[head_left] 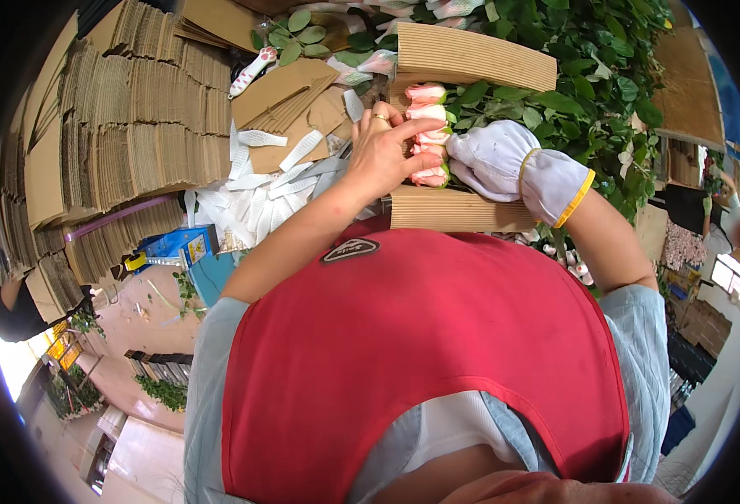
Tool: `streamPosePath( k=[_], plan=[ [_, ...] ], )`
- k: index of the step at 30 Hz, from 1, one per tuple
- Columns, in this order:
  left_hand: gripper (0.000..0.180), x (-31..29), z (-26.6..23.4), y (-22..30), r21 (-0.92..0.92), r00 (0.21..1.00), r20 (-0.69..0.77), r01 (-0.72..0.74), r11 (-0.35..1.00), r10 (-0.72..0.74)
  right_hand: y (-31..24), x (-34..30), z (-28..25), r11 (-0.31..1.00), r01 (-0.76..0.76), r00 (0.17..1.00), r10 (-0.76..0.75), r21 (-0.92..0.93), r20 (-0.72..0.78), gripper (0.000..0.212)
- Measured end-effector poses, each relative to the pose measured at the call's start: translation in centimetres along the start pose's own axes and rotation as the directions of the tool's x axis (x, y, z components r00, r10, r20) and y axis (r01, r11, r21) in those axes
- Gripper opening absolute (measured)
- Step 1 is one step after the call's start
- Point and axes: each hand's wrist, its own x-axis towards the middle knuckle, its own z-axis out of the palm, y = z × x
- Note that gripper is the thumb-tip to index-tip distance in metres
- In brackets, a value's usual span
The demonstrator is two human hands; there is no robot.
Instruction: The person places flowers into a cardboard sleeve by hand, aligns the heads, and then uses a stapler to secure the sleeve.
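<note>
Bare left hand (pixel 378 155) fingertips press the pale pink rosebuds (pixel 429 134) — white-gloved right hand (pixel 504 164) clasps their stems on brown corrugated cardboard (pixel 454 210).

The rose heads (pixel 427 134) lie in a row on a corrugated sheet (pixel 462 57), between the left hand (pixel 380 153) and the right hand (pixel 504 160). Leafy stems (pixel 572 76) spread to the right. Paper strips (pixel 261 189) lie left, cardboard stacks (pixel 126 118) beyond them.
</note>
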Motion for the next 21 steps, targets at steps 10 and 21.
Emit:
streamPosePath(
  k=[10,21],
  plan=[
    [0.056,-0.1,0.2,-0.4,-0.069,1.000,0.011,0.009,0.998,-0.008,0.4,1.1,1.5,0.999,-0.049,0.940,0.043,-0.008,-0.338,0.022],
    [0.055,0.4,0.6,-0.9,-0.121,0.999,0.027,-0.015,0.993,0.018,0.4,0.9,3.5,0.992,-0.074,0.905,0.022,-0.105,-0.424,0.019]
  ],
)
